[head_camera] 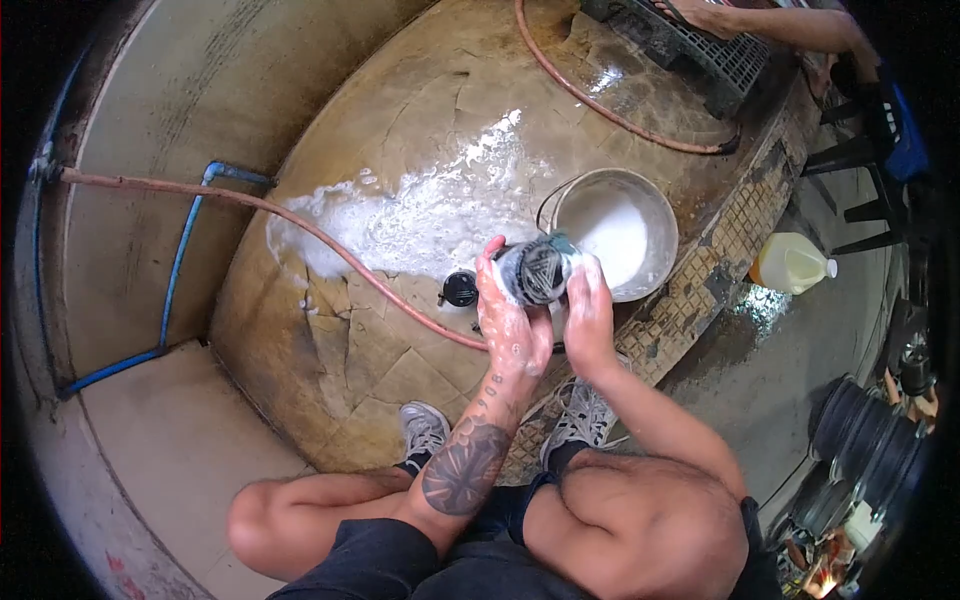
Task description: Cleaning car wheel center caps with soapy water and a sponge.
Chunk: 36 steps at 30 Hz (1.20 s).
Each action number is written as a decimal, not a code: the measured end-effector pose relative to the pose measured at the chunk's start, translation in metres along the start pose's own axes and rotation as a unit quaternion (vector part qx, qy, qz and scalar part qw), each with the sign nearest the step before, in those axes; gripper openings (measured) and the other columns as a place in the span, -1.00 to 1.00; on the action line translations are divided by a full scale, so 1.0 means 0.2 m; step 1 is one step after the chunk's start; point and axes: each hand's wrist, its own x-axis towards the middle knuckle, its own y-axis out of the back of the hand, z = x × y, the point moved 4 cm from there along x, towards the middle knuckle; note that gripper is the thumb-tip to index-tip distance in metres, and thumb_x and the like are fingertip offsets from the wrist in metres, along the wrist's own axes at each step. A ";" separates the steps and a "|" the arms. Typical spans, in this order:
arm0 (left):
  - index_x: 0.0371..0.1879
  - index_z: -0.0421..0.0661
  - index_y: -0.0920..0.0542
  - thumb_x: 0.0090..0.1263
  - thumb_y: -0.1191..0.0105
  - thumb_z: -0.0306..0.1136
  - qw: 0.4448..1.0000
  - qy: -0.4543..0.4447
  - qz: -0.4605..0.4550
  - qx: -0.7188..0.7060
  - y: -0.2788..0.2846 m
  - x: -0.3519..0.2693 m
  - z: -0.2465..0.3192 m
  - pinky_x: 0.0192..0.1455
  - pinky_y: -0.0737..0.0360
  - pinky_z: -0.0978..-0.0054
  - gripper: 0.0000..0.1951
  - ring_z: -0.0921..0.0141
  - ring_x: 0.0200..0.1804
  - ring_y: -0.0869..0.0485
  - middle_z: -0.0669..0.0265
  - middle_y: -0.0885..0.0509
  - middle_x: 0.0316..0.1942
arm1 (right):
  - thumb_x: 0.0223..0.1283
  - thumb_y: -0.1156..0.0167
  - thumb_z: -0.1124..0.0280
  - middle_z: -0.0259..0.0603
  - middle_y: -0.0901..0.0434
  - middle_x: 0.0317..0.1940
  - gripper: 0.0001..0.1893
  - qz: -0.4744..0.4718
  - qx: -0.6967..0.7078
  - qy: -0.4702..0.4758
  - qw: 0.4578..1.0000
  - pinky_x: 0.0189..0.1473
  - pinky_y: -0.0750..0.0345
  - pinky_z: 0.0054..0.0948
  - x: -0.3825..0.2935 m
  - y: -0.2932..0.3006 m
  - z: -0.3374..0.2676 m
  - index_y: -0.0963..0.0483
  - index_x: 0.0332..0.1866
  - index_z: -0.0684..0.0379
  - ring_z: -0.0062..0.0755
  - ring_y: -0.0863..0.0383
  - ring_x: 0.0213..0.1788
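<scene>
My left hand [511, 322] is wet with suds and grips a dark, round, ribbed part [538, 274], perhaps a vehicle part, from its left and underside. Against the part's right side is my right hand [589, 311], its fingers foamy; a greenish cloth or scrubber [555, 241] shows at the top edge, partly hidden. Just behind and to the right stands a bucket [664, 217] with white foam [619, 240] inside. A small black round part [459, 289] lies on the wet floor, left of my left hand.
White suds [420, 217] spread over the tiled floor. A reddish hose [330, 240] crosses from the left wall, and another hose [592, 105] curves behind. A black crate [720, 60] with a person's foot [697, 16] is at top right. A plastic jug [795, 262] stands beyond the tiled ledge [675, 322].
</scene>
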 end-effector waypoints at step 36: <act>0.27 0.00 -0.52 0.70 0.13 -0.05 0.974 0.220 -0.028 0.054 0.16 -0.04 -0.13 0.22 -0.67 0.32 -0.62 0.37 0.15 -0.65 0.32 -0.65 0.14 | 0.01 -0.13 0.69 -0.09 -0.74 -0.05 -0.64 -0.277 -0.359 0.294 0.841 0.19 -0.64 -0.24 0.05 -0.11 -0.38 -0.68 -0.08 0.17 -0.09 -0.72 0.08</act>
